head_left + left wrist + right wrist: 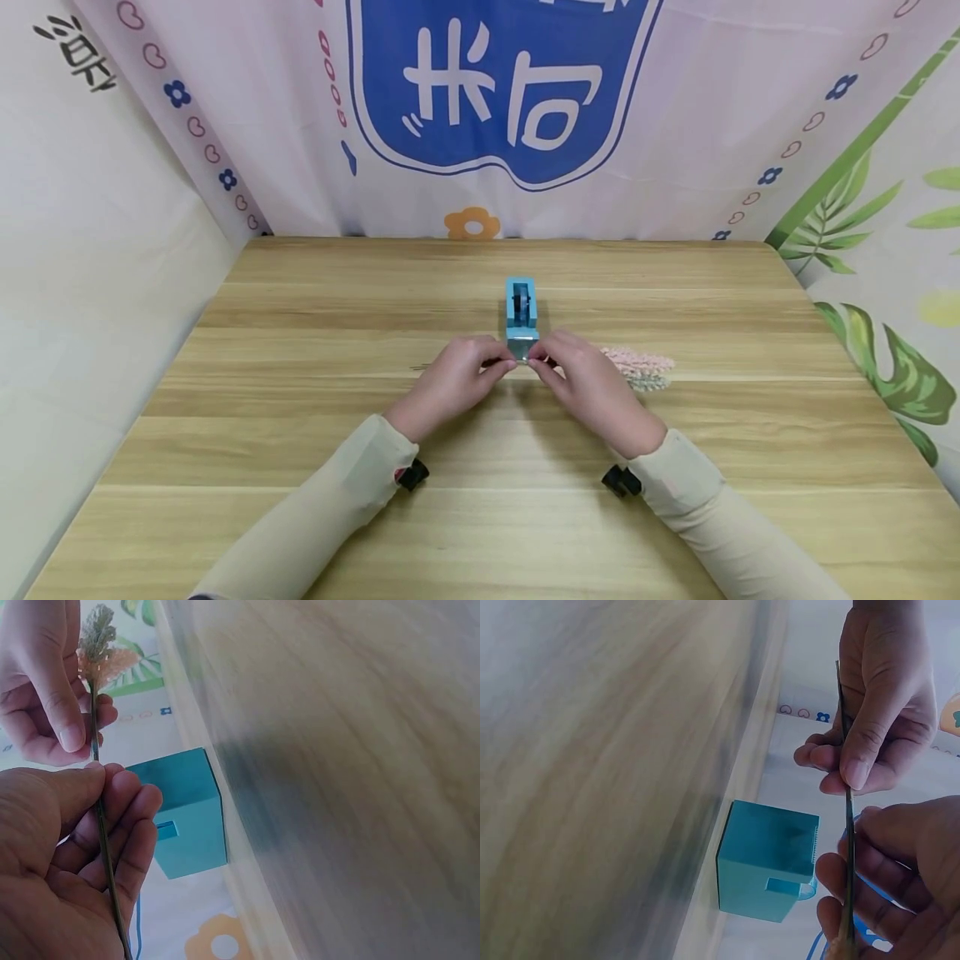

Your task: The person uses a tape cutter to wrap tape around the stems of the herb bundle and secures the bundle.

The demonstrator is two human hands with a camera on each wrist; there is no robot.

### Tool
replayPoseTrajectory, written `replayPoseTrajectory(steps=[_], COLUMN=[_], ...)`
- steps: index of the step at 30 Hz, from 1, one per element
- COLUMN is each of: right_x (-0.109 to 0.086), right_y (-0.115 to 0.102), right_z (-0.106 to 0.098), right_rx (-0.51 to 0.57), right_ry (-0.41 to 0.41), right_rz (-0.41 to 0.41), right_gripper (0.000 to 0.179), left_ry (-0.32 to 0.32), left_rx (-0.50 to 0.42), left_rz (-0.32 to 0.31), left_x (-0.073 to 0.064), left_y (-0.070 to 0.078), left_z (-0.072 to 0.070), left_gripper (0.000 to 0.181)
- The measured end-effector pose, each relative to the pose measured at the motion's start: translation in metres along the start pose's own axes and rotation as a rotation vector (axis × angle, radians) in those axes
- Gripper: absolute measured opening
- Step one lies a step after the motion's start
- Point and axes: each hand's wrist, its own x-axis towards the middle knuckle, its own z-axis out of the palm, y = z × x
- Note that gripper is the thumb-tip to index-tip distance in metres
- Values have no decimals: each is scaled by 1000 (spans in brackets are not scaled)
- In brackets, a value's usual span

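Observation:
Both hands hold a bunch of thin dark flower stems (105,832) level across the front of a teal tape dispenser (511,310). My left hand (456,377) pinches the stems between thumb and fingers, and their bare ends stick out to its left. Close beside it, my right hand (588,379) pinches them with thumb and curled fingers. Past the right hand, the pink flower head (633,362) and grey-green flower head (649,382) show. Fingertips of both hands nearly meet at the dispenser's front end. In the right wrist view, a pale patch shows on the stem by the left thumb.
The wood-grain table (300,417) spreads out around the hands. A printed curtain (285,125) hangs behind its far edge, with white cloth (90,250) at the left and leaf-patterned cloth (900,275) at the right. Small black cameras sit at both wrists.

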Motion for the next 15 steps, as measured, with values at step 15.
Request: replayPoseTrajectory(steps=[15], right_x=[4], right_y=[-1], right_z=[0], right_rx=[-33], right_ry=[-50], right_rz=[0], right_gripper=[12], left_ry=[0], left_rx=[-10], left_rz=[-19], left_x=[3], left_y=[1], left_z=[4], left_gripper=[12])
